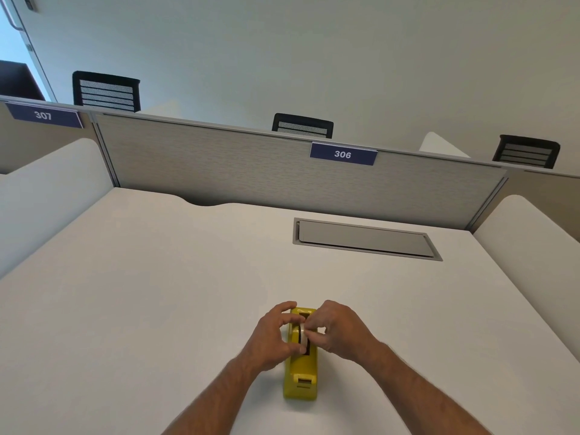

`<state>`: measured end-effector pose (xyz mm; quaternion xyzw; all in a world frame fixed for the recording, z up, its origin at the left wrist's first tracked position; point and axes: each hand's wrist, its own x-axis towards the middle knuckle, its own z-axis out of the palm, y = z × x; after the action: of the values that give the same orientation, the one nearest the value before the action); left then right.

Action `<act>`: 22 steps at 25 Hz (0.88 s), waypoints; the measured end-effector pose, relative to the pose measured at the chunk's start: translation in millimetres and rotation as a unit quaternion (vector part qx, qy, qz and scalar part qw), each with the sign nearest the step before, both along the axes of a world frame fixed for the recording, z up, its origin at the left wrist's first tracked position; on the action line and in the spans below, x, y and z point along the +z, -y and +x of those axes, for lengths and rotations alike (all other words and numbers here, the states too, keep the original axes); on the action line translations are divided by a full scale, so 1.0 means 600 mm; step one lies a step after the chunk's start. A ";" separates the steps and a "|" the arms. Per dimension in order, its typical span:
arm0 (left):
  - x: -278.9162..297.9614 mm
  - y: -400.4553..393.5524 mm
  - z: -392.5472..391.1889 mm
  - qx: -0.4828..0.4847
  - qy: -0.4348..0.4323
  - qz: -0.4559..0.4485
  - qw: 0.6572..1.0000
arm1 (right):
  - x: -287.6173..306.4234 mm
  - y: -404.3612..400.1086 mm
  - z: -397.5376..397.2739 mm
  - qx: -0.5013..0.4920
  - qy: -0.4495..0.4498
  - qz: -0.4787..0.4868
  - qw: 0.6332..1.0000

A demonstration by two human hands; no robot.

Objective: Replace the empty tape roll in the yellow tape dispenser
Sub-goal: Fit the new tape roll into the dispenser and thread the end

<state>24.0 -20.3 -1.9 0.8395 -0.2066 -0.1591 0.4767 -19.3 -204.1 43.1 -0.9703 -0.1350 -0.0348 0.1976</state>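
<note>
A yellow tape dispenser point(300, 376) lies lengthwise on the white desk point(157, 293), its cutter end toward me. A pale tape roll point(302, 335) sits in its middle slot, mostly hidden by fingers. My left hand point(272, 334) wraps the dispenser's left side, thumb and fingers pinching at the roll. My right hand point(337, 329) comes in from the right, its fingertips closed on the roll's top edge. Both hands touch the roll; I cannot tell whether it is seated on its hub.
A grey cable hatch point(364, 238) is set flush in the desk at the back right. A fabric partition point(251, 171) with a "306" label point(342, 154) closes the far edge. White side screens flank the desk. Black chairs stand beyond the partition.
</note>
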 end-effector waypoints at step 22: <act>-0.008 0.000 0.006 -0.012 0.033 0.019 0.999 | -0.002 -0.003 -0.001 0.010 0.038 -0.029 0.999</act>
<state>27.5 -20.1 -6.6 0.8506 -0.2289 -0.1412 0.4519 -19.7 -202.0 42.1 -0.9724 -0.1527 -0.0654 0.1640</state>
